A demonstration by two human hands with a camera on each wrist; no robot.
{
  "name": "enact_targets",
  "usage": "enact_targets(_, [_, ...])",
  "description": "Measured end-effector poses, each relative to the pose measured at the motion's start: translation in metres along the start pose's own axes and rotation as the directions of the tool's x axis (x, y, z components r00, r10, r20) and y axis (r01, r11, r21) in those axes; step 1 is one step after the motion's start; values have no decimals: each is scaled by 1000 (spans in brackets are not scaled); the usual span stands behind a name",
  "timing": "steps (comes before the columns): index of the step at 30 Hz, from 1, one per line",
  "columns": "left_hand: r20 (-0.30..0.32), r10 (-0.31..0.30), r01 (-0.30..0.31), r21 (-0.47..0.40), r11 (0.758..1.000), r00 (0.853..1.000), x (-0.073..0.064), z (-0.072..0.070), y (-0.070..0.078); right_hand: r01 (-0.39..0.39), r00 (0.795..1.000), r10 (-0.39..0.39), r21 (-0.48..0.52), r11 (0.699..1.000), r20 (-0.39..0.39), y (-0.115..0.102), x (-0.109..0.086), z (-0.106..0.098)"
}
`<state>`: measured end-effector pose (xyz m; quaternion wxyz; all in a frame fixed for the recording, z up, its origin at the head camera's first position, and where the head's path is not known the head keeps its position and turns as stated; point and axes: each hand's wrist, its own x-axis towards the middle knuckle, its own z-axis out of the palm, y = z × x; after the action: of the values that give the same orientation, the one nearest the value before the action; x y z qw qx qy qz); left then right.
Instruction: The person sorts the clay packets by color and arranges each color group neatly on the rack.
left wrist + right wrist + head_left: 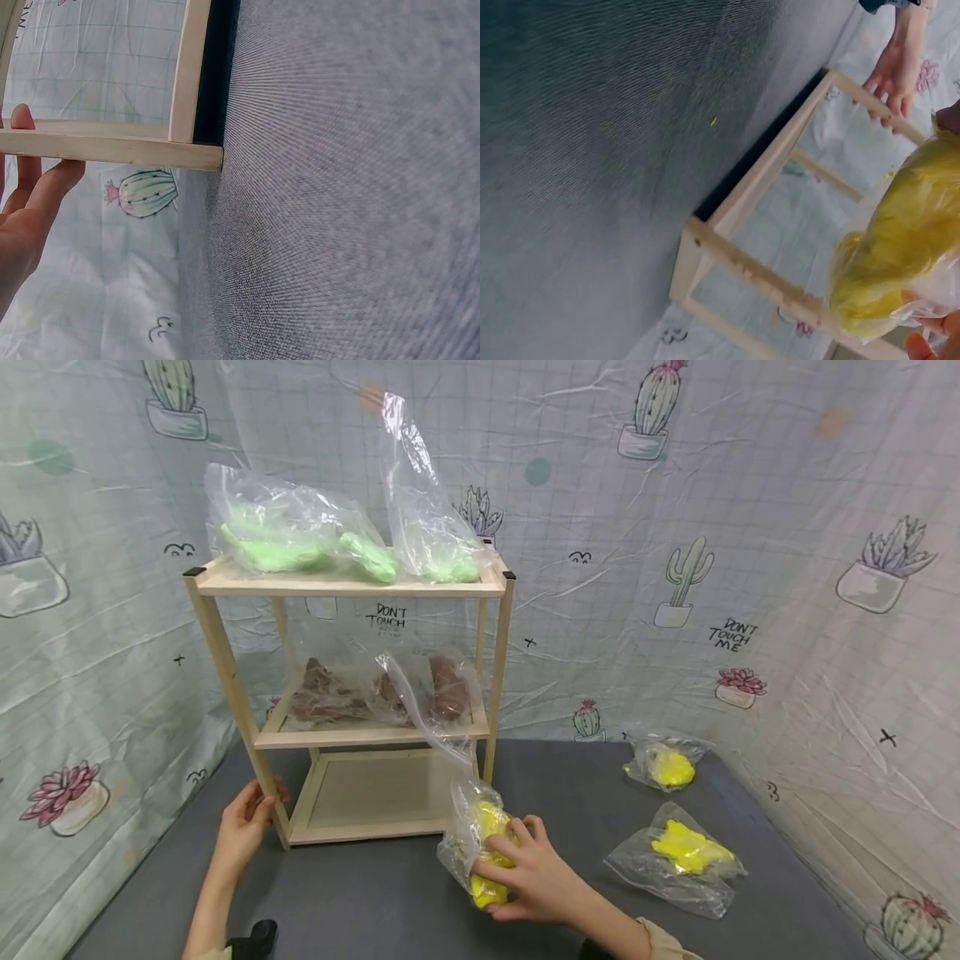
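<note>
A three-tier wooden shelf (228, 677) stands on the dark grey table. My left hand (243, 822) grips its front left post low down; in the left wrist view, fingers lie on both sides of the post (112, 147). Before the right end of the bottom tier, my right hand (536, 872) holds a clear plastic bag with a yellow lump (491, 818) inside. The fingers are spread and bent over the bag. Seen from the right wrist, the yellow bag (904, 240) overlaps a shelf post, and part of the holding hand is out of frame.
Clear bags with light green pieces (277, 553) lie on the top tier. Bags with brown pieces (330, 697) occupy the middle tier. Two more bagged yellow pieces, one nearer (690, 847) and one farther (670, 767), lie on the table's right. Patterned sheeting (570, 652) hangs around the table.
</note>
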<state>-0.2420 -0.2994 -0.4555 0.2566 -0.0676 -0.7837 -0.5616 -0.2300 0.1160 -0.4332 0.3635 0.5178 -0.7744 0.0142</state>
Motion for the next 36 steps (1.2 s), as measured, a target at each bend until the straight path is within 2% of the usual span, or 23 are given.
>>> enact_targets(6, [10,-17,17,21,1000,1000,0,-2,0,39,999,-39,23,999,34,-6,18,12])
enact_targets(11, [14,1,-1,6,1000,1000,0,-1,-1,58,996,-60,26,998,71,-10,33,19])
enact_targets(18, [5,20,-20,-9,1000,1000,2,0,-3,94,995,-92,-36,995,40,-3,49,39])
enact_targets(25, [4,19,-19,-16,1000,1000,2,0,-1,38,992,-20,-148,988,125,10,59,58])
enact_targets(29, [6,14,-14,-19,1000,1000,2,1,-1,11,986,19,-178,984,167,15,63,67])
enact_targets(33, [2,3,-3,-5,1000,1000,2,1,-2,-10,980,42,-165,986,196,19,67,76])
enact_targets(36, [0,-4,4,7,1000,1000,2,1,-2,-36,983,55,-106,994,176,21,69,82])
